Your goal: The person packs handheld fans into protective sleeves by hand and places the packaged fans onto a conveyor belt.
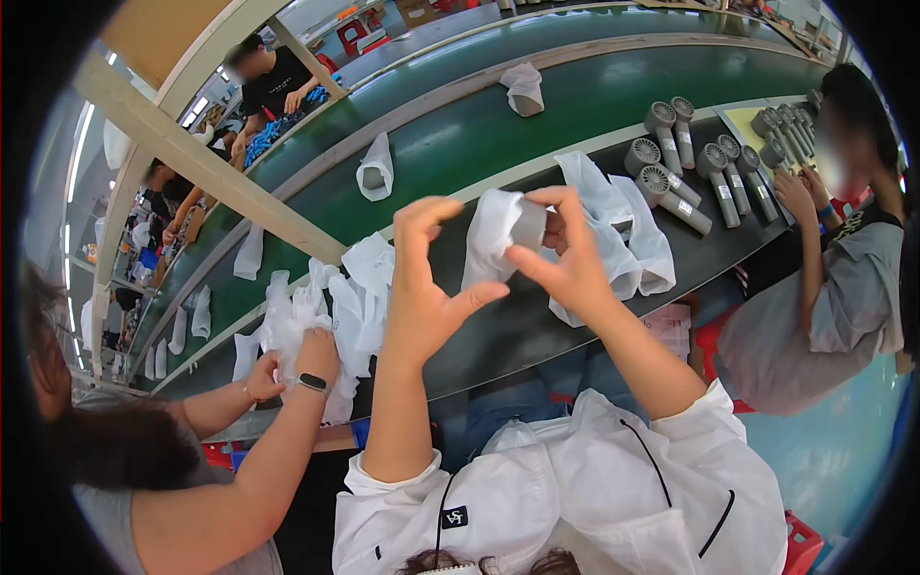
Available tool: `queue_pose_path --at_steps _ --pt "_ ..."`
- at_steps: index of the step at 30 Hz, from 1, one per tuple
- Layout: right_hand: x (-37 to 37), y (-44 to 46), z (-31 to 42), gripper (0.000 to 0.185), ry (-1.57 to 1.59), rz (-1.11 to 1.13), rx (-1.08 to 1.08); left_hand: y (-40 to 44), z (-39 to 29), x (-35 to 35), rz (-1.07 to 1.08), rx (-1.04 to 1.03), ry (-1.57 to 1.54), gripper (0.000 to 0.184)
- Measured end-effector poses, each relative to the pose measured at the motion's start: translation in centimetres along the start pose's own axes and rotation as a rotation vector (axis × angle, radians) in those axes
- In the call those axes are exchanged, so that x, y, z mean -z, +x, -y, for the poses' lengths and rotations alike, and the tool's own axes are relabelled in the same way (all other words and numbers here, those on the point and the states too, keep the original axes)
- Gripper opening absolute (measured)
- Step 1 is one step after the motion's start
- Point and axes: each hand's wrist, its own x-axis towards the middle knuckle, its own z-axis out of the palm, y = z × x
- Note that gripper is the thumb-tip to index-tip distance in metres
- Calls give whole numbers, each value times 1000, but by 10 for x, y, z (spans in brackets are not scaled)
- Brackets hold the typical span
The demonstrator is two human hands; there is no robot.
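My right hand grips a grey handheld fan between thumb and fingers, at the fan's head. A translucent white plastic bag covers the rest of the fan, so its handle is hidden. To the left of the bag, my left hand is open, thumb and fingers spread and apart from it. Just right of my right hand, white bags lie on the dark table. Several bare grey fans lie beyond them in rows.
A green conveyor belt runs past the table, carrying bagged fans. At left, a co-worker's hands handle a heap of white bags. Another co-worker sits at right. A beige post slants across the upper left.
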Motion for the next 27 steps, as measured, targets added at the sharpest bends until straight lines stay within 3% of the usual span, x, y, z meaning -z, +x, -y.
queue_pose_path --at_steps 3,5,6,7,9,10,12,14,16,19,21,22,25,27 --pt "-1 4 15 45 259 -23 -96 -19 18 -6 175 357 -180 80" --pt "-4 7 20 41 -80 44 -19 -35 33 -17 235 411 -112 75" --pt "-11 7 21 32 -348 -34 180 -39 35 -26 244 434 -118 69" --pt "-13 7 18 32 -352 -36 177 -42 35 -34 254 460 -126 63" --pt "-17 6 8 25 -556 -128 410 -47 31 -48 196 539 -154 54" --pt "-20 5 10 17 -540 -190 414 -49 33 -53 94 551 -222 51" --pt "-20 -1 11 17 -511 -164 387 -48 31 -57 -64 561 -273 49" --pt "-22 -8 11 17 -483 -139 359 -52 34 -56 -75 579 -314 51" --pt "-26 -17 10 16 -60 69 -112 -61 45 -57 -86 601 -357 53" --pt "-14 -8 14 14 -213 263 -100 -66 50 -49 -77 618 -529 59" --pt "-7 -5 -1 14 -193 274 10 -63 35 -36 -54 958 -789 64" --pt "-2 -2 -6 14 -171 288 121 -64 35 -35 -54 959 -791 64" --pt "21 10 -10 12 -282 465 148 -69 35 -34 53 945 -859 67" --pt "27 15 -16 15 -156 497 62 -67 32 -35 52 927 -856 69"
